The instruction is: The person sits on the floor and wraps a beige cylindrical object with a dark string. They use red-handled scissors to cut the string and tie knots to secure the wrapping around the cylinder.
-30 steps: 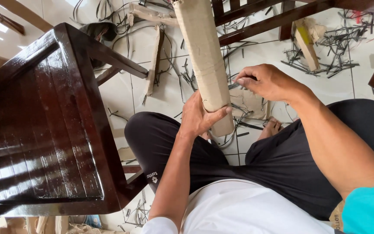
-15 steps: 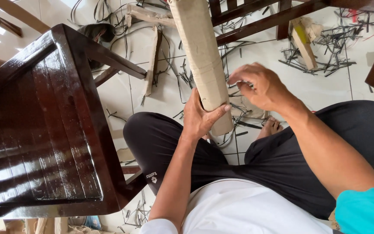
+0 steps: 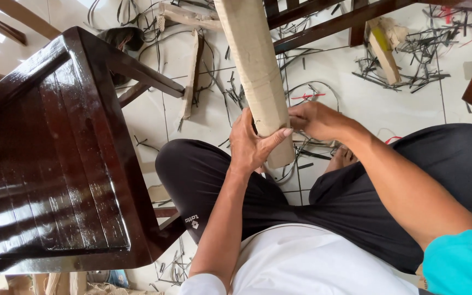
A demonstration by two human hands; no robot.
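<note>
**Cardboard-wrapped post held between two hands above a littered floor**

Dark glossy wooden furniture (image 3: 55, 158) stands at left. The left hand (image 3: 252, 145) clasps the wrapped post (image 3: 255, 71) near its lower end; the right hand (image 3: 315, 120) pinches its far side. A loose grip could let the wrapping slip; floor strips (image 3: 411, 54) might snag feet.

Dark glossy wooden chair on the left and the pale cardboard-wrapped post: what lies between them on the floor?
In the head view, between the dark glossy wooden chair and the pale cardboard-wrapped post lies white tiled floor with a pale wooden strip and scattered dark thin offcuts.
</note>
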